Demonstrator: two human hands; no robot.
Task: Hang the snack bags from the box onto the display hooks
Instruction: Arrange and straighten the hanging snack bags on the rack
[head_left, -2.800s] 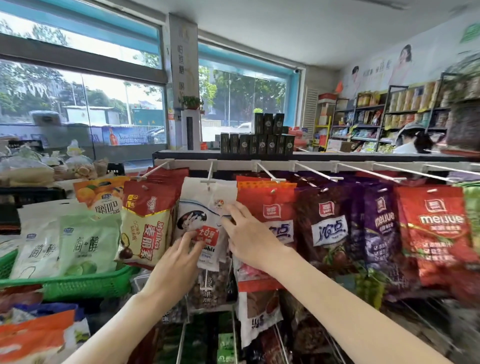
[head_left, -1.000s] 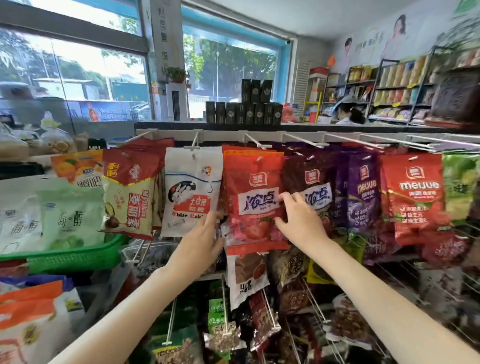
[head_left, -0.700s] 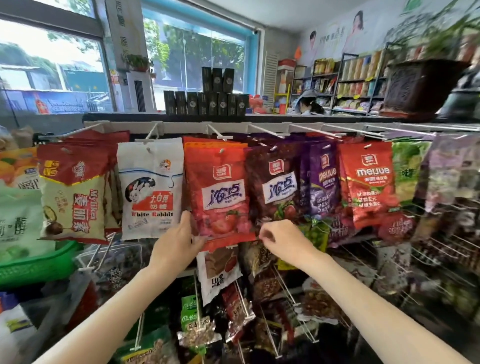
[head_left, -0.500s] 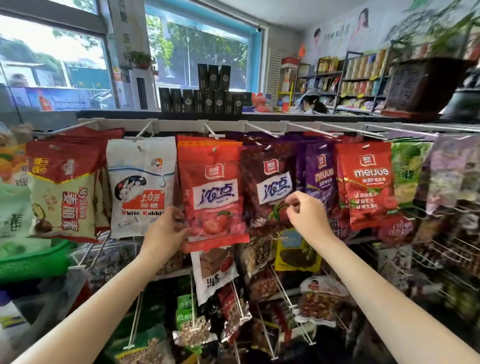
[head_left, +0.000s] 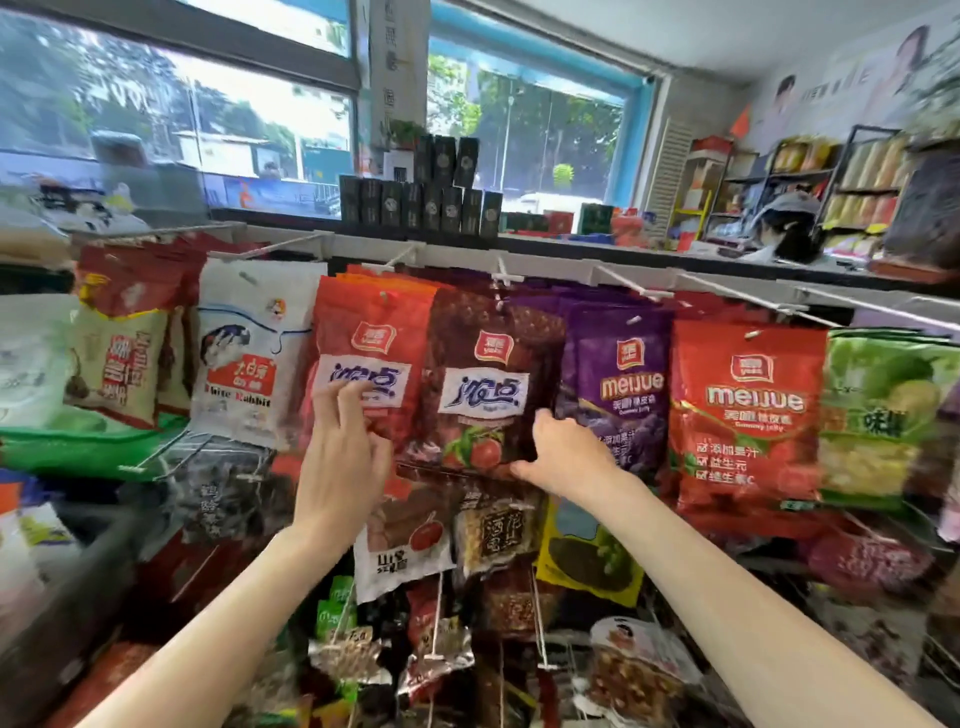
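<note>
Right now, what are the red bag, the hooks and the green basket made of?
Red bag: looks like shiny plastic film; it gleams and crinkles. Hooks: probably thin metal wire coated white, since they are slim, straight and pale. Green basket: likely hard plastic, smooth and evenly coloured, though blur makes this less certain.

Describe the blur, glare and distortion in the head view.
Head view: the left hand is smeared by motion, as are the bags at the left edge; the right hand and the dark red bag read sharper; the windows blow out bright; the wide lens bends the hook rail and tilts the frame.
</note>
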